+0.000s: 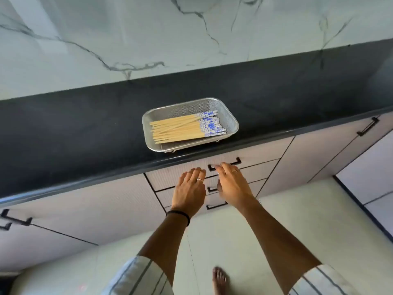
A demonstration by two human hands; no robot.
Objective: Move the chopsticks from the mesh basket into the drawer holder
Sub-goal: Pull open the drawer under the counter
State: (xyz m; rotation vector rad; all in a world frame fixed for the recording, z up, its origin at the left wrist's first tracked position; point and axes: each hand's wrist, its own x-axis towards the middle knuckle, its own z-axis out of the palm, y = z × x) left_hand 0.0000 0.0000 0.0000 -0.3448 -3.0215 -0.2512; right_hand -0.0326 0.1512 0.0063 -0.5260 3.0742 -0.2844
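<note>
Dark stone worktop (85,133) runs under a marbled wall (106,35), w/ pale cabinet fronts below. Mesh basket (230,121) sits on the worktop near its front edge. Chopsticks (182,128) lie flat inside the basket in a loose bundle, long axis roughly parallel to the worktop edge; blue-and-white patterned ends point toward the basket's right side, plain wooden tips toward its left.

Both hands are below the basket, in front of the drawer fronts, well apart from the chopsticks. Left hand (189,188) has fingers extended & relaxed, holding nothing, rings on, black band at the wrist. Right hand (231,184), just beside it, has fingers reaching to the black handle (236,162) of the top drawer (170,177) directly below the basket; fingertips at the bar, can't tell if they're curled round it. Drawer is closed. Bare foot (220,281) on the pale floor (297,220) lower down.
</note>
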